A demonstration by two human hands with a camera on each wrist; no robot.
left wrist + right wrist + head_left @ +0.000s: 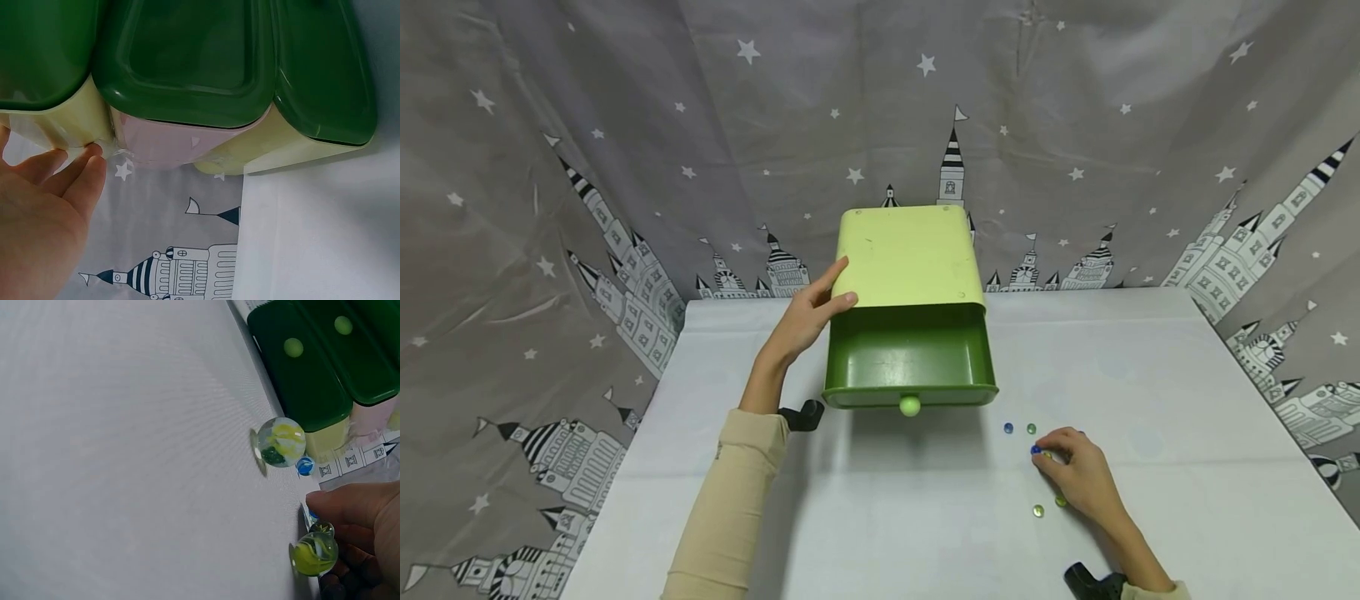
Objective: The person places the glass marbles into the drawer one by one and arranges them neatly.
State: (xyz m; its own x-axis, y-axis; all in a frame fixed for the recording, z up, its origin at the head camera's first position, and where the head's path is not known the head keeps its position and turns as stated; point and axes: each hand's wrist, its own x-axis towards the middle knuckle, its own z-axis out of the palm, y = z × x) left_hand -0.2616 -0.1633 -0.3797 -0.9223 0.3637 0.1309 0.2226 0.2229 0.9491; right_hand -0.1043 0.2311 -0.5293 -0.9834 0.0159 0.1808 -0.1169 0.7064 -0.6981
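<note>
Seven marbles (1038, 511), perhaps; right hand (1081, 477) pinches one; three drawers (187, 56).

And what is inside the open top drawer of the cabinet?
In the open top drawer, only bare green surfaces show. Its rear is covered by the yellow-green cabinet top, so anything there cannot be seen.

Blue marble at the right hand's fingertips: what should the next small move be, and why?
Probably lift the blue marble toward the open drawer. The right hand appears to pinch it, the left hand rests against the drawer unit, and no marble shows inside that drawer.
</note>
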